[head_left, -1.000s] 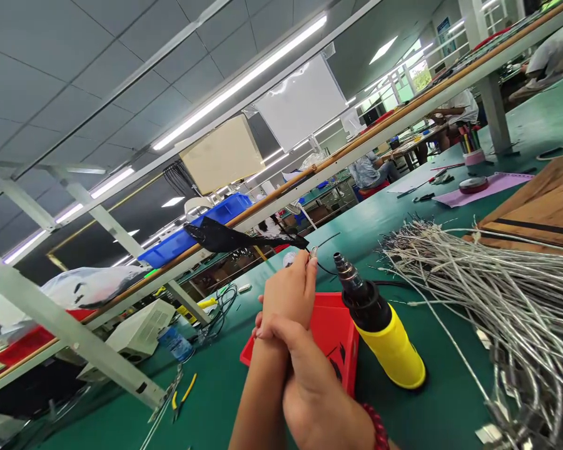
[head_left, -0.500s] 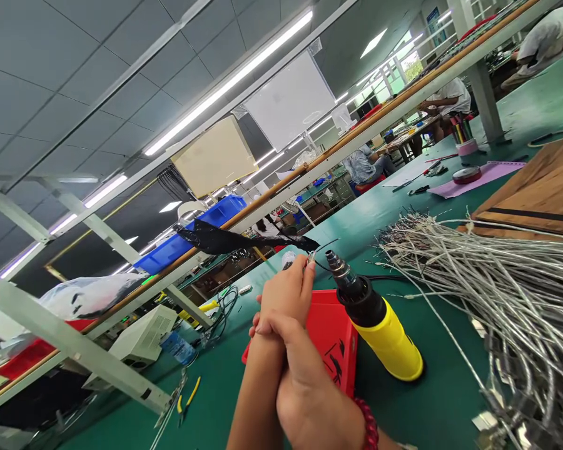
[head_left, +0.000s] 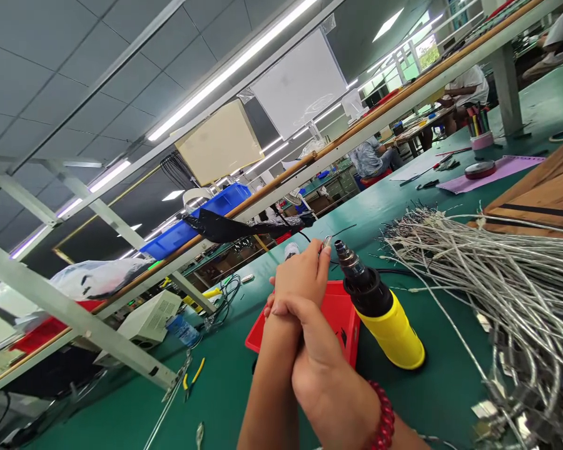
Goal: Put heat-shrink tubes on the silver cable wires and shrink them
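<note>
My left hand [head_left: 303,278] is closed, with a small shiny piece [head_left: 326,242] pinched at its fingertips. A thin dark wire [head_left: 344,231] runs off to the right from about there; whether they are joined I cannot tell. My right hand [head_left: 321,369], wearing a red beaded bracelet [head_left: 383,417], wraps round my left wrist. Just right of the pinched piece is the metal nozzle of a yellow and black heat gun [head_left: 394,331], which stands nozzle up on the bench. Partly behind my hands lies a red tray [head_left: 351,325] with small black pieces in it.
A large bundle of silvery cables [head_left: 492,275] covers the right of the green bench [head_left: 225,387]. Yellow-handled pliers [head_left: 194,378] lie at left, near a blue can [head_left: 182,330]. A shelf rail [head_left: 281,184] crosses above, bearing a blue bin [head_left: 192,219]. Several people sit far off.
The view has shifted slightly, so most things sit a little further right in the picture. My hands keep the same hold, and the pinched piece stays beside the nozzle.
</note>
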The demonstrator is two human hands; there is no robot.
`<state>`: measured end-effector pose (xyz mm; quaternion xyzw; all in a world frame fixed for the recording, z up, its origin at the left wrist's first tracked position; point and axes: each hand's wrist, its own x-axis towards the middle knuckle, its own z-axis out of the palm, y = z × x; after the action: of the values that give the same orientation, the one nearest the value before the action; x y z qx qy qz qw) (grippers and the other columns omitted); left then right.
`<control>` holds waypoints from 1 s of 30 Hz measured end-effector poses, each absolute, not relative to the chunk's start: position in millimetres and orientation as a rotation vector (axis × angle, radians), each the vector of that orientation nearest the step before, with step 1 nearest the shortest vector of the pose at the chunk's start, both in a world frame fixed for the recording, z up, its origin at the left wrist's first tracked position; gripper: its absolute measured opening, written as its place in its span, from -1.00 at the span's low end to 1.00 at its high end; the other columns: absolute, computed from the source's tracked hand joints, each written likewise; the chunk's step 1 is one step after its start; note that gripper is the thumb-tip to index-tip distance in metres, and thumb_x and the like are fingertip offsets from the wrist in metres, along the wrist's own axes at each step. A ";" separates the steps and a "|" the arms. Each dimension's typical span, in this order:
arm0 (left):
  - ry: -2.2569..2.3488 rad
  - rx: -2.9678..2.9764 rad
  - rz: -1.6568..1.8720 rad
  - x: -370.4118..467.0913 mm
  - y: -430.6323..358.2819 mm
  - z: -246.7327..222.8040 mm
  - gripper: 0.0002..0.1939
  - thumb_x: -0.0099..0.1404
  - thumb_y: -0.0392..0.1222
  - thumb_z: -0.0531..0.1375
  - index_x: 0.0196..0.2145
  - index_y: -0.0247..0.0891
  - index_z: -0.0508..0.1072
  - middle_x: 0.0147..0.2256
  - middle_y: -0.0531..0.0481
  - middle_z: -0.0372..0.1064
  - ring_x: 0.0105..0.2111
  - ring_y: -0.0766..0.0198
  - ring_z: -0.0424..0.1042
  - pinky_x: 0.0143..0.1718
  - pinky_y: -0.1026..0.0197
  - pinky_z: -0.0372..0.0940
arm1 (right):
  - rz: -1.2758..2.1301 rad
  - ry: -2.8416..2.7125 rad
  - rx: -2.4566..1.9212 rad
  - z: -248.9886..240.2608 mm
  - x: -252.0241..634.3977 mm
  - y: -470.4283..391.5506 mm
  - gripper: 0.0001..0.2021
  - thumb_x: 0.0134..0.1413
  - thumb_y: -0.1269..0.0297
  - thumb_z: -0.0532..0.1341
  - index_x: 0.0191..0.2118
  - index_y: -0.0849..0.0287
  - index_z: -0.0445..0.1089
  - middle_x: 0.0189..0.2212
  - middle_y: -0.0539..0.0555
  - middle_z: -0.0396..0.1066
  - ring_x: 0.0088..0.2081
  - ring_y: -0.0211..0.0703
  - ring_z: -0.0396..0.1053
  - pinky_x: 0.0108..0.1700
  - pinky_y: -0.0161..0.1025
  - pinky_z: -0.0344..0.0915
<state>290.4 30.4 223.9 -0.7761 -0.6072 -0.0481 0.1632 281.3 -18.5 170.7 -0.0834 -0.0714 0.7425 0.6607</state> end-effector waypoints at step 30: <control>-1.556 -2.234 -0.124 285.7 37.0 219.8 -0.77 0.44 -0.11 -0.12 -0.25 -0.18 0.28 -0.46 0.05 0.39 -0.44 0.16 0.42 -0.52 0.21 -0.02 | 1.854 0.014 -0.275 176.7 279.9 -16.3 -0.88 -0.51 0.35 0.28 -0.65 0.19 0.34 -0.54 -0.04 0.29 -0.43 -0.24 0.19 -0.37 -0.29 0.24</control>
<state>285.7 37.0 219.8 -0.8020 -0.5586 -0.0444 0.2066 279.9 -16.3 176.7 -0.1181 0.0059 0.7970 0.5922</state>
